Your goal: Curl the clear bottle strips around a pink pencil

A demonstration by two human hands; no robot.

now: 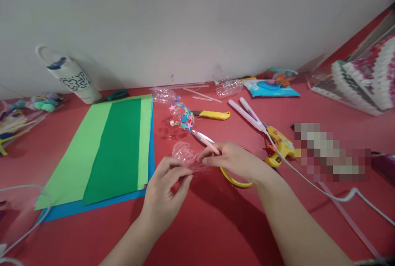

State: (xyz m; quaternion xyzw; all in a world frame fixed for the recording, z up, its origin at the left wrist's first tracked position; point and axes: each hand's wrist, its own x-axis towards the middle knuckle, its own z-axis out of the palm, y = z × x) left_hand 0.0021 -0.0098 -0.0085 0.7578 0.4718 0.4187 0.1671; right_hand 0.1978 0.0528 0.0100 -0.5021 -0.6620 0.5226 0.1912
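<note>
My left hand (169,183) is closed, thumb and fingertips pinched at the near edge of a crumpled clear plastic piece (185,153). On the piece's right side, the fingertips of my right hand (230,159) are pressed together. A slim pink pen (207,142) sticks out from that hand, its tip pointing up and left. Under the right hand lie scissors with a yellow handle (236,180), partly hidden. Just beyond the plastic stands a clear rounded form covered in colourful stars (182,117). Beside it lies a yellow box cutter (212,115).
Green and blue sheets (114,150) lie on the left, with a white bottle (74,78) behind. A pink flat iron (248,115) and a yellow glue gun (280,146) with a white cord are at right. Clear plastic bottles (228,88) and a blue packet (271,89) line the wall.
</note>
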